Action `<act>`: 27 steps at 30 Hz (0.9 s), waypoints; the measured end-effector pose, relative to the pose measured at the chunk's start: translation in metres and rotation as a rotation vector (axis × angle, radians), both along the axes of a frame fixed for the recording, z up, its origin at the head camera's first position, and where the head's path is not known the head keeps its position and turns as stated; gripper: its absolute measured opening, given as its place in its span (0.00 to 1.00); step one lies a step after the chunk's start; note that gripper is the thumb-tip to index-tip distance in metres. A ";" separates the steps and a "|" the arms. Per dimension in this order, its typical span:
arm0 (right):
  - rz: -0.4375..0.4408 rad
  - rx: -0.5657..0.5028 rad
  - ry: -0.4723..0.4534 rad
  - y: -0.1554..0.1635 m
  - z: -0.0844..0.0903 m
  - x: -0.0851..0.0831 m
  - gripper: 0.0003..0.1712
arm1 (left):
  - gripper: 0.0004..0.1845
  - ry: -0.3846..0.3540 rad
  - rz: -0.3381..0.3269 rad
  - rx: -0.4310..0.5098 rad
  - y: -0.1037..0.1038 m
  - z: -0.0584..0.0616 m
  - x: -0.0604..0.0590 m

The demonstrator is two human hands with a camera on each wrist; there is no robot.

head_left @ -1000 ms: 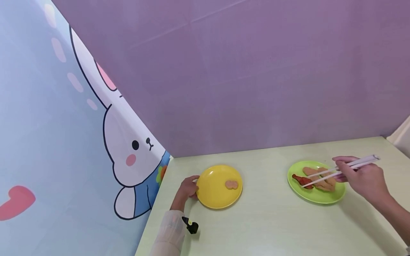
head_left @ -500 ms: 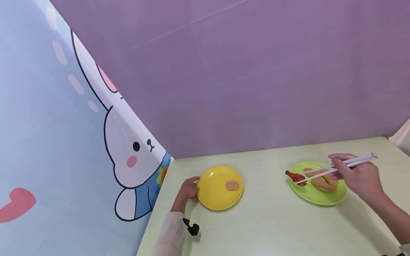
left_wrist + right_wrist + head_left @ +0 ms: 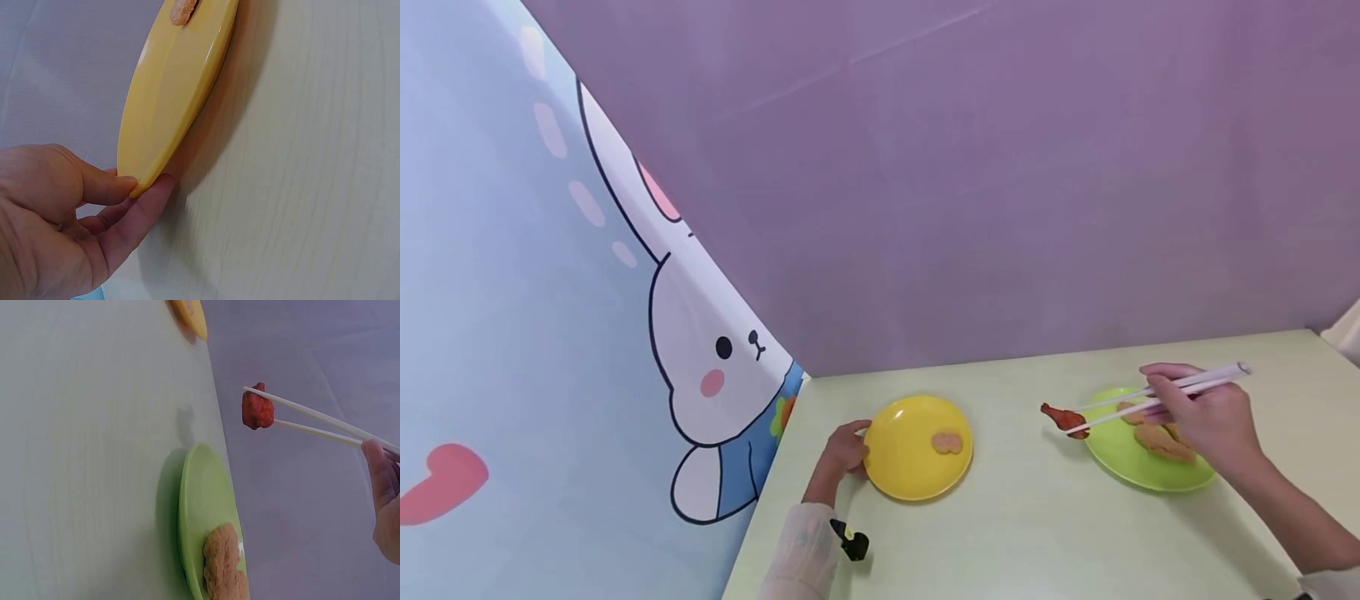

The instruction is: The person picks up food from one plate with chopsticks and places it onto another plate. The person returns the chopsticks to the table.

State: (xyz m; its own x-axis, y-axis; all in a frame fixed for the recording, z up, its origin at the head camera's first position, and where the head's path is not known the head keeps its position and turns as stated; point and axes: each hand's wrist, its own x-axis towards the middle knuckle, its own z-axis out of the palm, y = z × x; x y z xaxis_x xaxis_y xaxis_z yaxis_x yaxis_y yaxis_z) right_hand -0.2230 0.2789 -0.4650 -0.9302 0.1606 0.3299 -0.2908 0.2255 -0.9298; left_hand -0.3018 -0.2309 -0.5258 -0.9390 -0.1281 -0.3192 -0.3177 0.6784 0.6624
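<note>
My right hand [image 3: 1208,417] grips a pair of white chopsticks [image 3: 1202,382]. Between their tips they pinch a small red-brown chicken drumstick [image 3: 1066,420], held in the air just left of the green plate [image 3: 1138,475]. In the right wrist view the drumstick [image 3: 257,409] hangs well above the table, its shadow below. My left hand [image 3: 847,450] pinches the left rim of the yellow plate [image 3: 898,467], thumb on top and fingers underneath, as the left wrist view shows. A small tan piece of food [image 3: 947,442] lies on the right side of the yellow plate.
Several tan, breaded-looking pieces [image 3: 1161,442] lie on the green plate. Both plates are on a pale wooden table [image 3: 1000,533]. A purple backdrop [image 3: 1000,192] rises behind it, and a panel with a cartoon rabbit [image 3: 700,358] borders the left side.
The chopsticks have lifted the drumstick off the green plate and carried it left past its rim, the right hand moving with them. The left hand keeps its hold on the yellow plate.
</note>
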 end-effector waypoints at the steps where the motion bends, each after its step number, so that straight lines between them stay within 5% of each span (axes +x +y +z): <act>1: 0.008 -0.005 -0.003 -0.003 0.000 0.000 0.18 | 0.35 0.001 -0.003 0.006 0.000 0.000 0.001; 12: 0.033 0.000 -0.063 -0.032 0.007 -0.003 0.13 | 0.36 0.005 0.016 0.022 0.000 0.002 0.002; 27: 0.031 0.010 -0.017 -0.063 0.006 -0.011 0.07 | 0.35 0.028 -0.005 0.024 -0.001 0.001 0.004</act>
State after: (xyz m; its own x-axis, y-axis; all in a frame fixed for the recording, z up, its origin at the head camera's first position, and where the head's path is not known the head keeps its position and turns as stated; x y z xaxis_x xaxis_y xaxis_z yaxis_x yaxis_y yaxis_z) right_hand -0.2340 0.2160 -0.4591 -0.9402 0.1289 0.3152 -0.2816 0.2259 -0.9325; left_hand -0.2978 -0.2322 -0.5248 -0.9481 -0.1155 -0.2962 -0.2955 0.6636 0.6873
